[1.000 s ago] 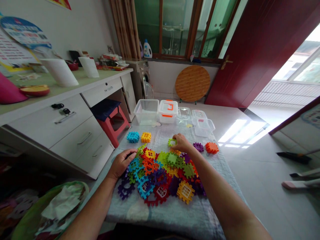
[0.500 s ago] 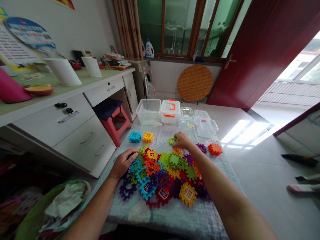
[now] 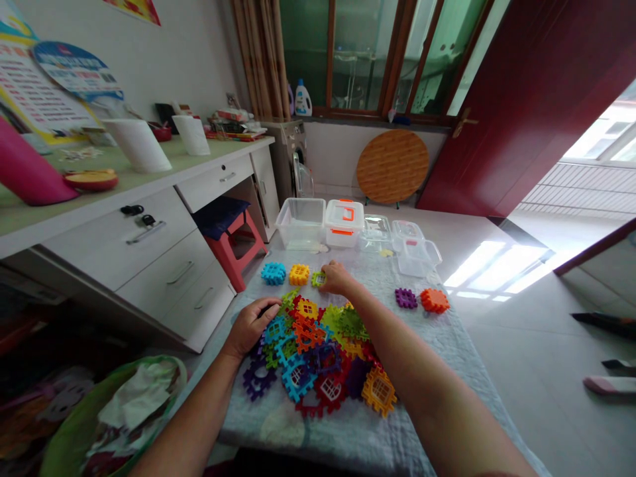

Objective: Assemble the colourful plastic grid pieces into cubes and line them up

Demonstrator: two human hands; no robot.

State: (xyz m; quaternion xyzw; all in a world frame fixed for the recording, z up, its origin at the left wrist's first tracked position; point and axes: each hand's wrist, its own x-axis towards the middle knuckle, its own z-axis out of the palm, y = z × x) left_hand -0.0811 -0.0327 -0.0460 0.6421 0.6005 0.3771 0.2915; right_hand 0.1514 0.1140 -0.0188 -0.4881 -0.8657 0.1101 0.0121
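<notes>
My right hand [image 3: 339, 277] pinches a lime-green building block tile [image 3: 318, 279] with a window grid, low over the cloth. Just left of it lie a yellow block stack [image 3: 299, 275] and a blue block stack [image 3: 273, 273]. At the left edge of a loose heap of colourful interlocking tiles [image 3: 311, 334], my left hand [image 3: 255, 324] rests with its thumb and forefinger apart; I see nothing held in it. My right forearm covers part of the heap. Toward the table's right side sit a purple block stack [image 3: 406, 298] and an orange block stack [image 3: 434, 301].
Along the far edge of the cloth-covered table [image 3: 278, 427] stand an open clear bin [image 3: 301, 225], a lidded box with orange clips [image 3: 344, 225] and smaller clear containers [image 3: 416, 257]. A red stool [image 3: 238, 248] and a white desk [image 3: 134, 248] flank the left side.
My right hand has moved left with the lime-green tile, bringing it beside the yellow stack. The purple stack now shows fully. My left hand keeps its place by the heap.
</notes>
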